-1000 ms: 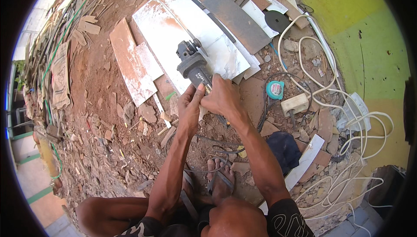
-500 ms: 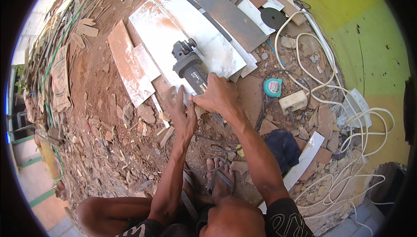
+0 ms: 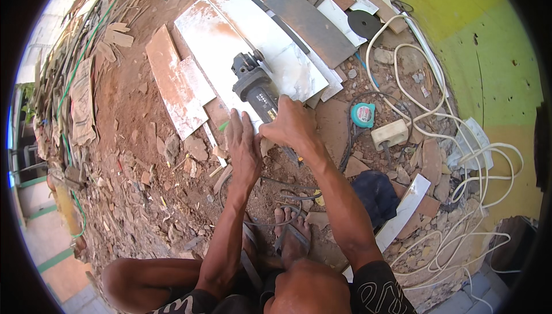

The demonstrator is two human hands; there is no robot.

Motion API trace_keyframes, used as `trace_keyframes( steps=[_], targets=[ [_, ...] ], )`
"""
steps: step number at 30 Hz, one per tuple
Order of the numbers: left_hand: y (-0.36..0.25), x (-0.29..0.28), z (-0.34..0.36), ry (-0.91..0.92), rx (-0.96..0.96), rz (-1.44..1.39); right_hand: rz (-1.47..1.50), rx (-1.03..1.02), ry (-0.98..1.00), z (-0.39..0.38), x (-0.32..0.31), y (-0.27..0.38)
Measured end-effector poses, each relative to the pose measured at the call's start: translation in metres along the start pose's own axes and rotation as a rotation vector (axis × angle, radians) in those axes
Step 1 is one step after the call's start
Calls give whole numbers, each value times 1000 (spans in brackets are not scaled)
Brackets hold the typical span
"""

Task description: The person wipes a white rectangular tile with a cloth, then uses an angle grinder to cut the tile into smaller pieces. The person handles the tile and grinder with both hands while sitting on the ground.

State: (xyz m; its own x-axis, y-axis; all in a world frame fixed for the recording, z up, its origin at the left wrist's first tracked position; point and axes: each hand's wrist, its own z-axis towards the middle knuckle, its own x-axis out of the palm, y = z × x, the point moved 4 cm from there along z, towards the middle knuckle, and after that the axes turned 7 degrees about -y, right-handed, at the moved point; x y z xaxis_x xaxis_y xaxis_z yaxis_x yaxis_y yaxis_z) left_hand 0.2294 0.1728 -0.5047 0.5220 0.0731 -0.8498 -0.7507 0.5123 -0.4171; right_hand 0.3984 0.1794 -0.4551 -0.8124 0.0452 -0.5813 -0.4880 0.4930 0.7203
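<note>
A black angle grinder (image 3: 256, 87) lies over a large white tile (image 3: 213, 32) dusted with reddish dirt and cut along a long groove. My right hand (image 3: 290, 127) grips the rear body of the grinder. My left hand (image 3: 242, 147) is open just left of it, fingers stretched toward the near edge of the tile, apparently resting on it. A brown-stained white tile (image 3: 167, 78) lies to the left, and a grey tile (image 3: 307, 26) to the right.
On the rubble are a black disc (image 3: 363, 23), a teal tape measure (image 3: 363, 115), a white socket block (image 3: 390, 134), looped white cables (image 3: 483, 159) and dark cloth (image 3: 374, 196). A green-yellow wall (image 3: 477, 55) stands right; scrap wood (image 3: 69, 84) is piled left.
My left hand has let go of the grinder's body and moved slightly left, its fingers straightened. My right hand still holds the grinder.
</note>
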Motion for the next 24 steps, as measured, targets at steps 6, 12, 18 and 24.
trace_keyframes(
  steps=[6,12,18,24],
  targets=[
    [3,1,-2,-12,-6,-4,7,8,44,-1,-2,2],
    [2,1,-3,-6,-14,-13,-2,12,37,-6,-6,4],
    [1,1,-3,-16,-8,-24,4,6,33,-4,0,-6],
    [2,1,-3,-23,2,-24,34,10,12,-5,3,-10]
  ],
)
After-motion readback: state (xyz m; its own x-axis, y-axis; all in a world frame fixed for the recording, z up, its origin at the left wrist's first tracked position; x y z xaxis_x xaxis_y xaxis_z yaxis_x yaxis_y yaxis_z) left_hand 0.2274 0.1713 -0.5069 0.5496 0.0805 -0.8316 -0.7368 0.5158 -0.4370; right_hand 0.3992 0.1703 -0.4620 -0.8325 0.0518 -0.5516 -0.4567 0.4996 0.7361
